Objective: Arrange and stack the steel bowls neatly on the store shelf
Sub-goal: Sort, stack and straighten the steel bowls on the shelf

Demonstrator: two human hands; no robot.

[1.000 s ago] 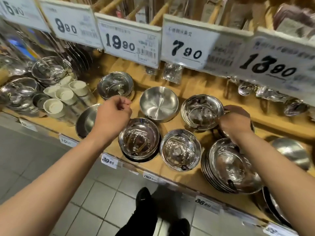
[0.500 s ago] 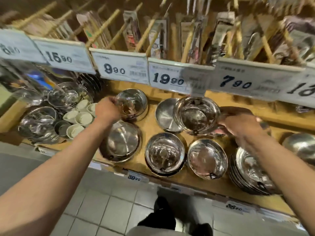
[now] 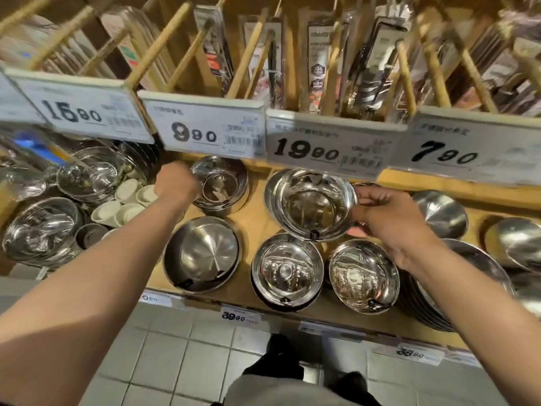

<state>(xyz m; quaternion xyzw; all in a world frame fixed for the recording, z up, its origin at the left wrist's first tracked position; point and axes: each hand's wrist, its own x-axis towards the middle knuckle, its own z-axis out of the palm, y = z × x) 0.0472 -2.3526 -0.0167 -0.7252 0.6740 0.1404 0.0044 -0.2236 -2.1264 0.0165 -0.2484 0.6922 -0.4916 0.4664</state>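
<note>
Several steel bowls sit on a wooden shelf (image 3: 257, 218). My right hand (image 3: 383, 218) grips the right rim of a shiny steel bowl (image 3: 313, 205), held lifted above the shelf's middle, over a matte bowl partly hidden behind it. My left hand (image 3: 175, 183) holds the left rim of a deep bowl (image 3: 221, 183) at the back. In the front row stand a matte bowl (image 3: 203, 254), a stacked shiny bowl (image 3: 287, 271) and another shiny bowl (image 3: 364, 276).
White cups (image 3: 126, 205) and more steel bowls (image 3: 41, 230) crowd the left. A stack of plates (image 3: 456, 285) and upturned bowls (image 3: 442, 213) lie at the right. Price signs (image 3: 330, 143) hang low over the shelf's back. Tiled floor lies below.
My right hand has lifted the shiny bowl a little higher and nearer. My left hand stays at the back bowl's rim. The view has tilted upward.
</note>
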